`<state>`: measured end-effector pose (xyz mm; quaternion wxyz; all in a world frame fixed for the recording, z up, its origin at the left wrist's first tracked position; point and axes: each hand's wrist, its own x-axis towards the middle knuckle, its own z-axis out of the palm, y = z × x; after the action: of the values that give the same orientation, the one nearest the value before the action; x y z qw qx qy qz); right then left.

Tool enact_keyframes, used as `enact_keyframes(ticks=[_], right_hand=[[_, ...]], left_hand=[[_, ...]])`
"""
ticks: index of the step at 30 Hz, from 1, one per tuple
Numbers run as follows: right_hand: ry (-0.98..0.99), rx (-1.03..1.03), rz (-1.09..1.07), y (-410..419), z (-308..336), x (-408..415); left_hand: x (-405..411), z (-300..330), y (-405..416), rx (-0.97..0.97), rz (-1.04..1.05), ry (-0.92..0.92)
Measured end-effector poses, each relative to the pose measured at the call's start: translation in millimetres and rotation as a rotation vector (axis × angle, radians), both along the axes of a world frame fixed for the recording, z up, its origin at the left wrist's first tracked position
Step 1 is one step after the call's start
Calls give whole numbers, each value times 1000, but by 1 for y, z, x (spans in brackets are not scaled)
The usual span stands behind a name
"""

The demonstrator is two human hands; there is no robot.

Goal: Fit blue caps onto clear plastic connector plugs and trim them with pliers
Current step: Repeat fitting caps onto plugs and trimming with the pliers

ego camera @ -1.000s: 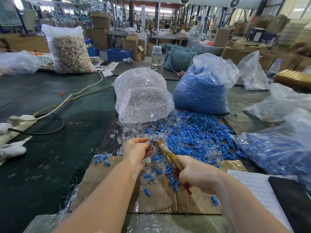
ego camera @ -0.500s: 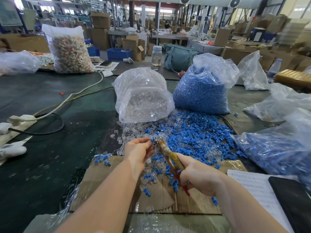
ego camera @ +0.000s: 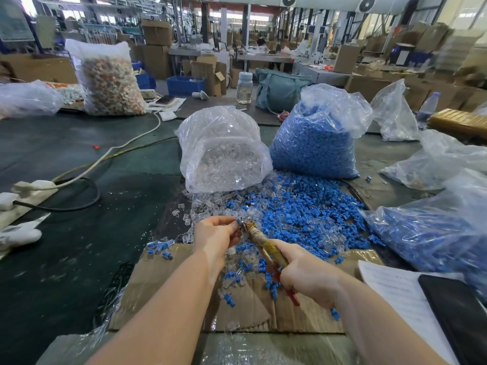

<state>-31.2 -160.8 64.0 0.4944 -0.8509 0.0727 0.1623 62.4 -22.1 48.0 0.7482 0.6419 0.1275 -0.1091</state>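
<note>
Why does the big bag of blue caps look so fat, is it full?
Nearly full: blue caps fill the bag of blue caps almost to its crumpled top.

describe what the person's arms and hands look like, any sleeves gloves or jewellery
Both forearms are bare right down to the bottom edge of the picture: no sleeves show. The left hand and the right hand wear no gloves. No ring, watch, bracelet or marking can be seen on the parts of either hand or wrist that show.

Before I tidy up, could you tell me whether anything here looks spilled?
Yes: blue caps and clear plugs lie loose across the table and cardboard, beside their bags.
</note>
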Motion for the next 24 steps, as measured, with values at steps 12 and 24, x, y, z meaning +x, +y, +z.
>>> enact_keyframes(ticks=[12,24], right_hand=[[-52,131,-85,5,-9,-3],[-211,-650,-479,-30,-36,-3]], left_hand=[[0,-7,5,-67,55,28],[9,-30,67,819,175,-308]])
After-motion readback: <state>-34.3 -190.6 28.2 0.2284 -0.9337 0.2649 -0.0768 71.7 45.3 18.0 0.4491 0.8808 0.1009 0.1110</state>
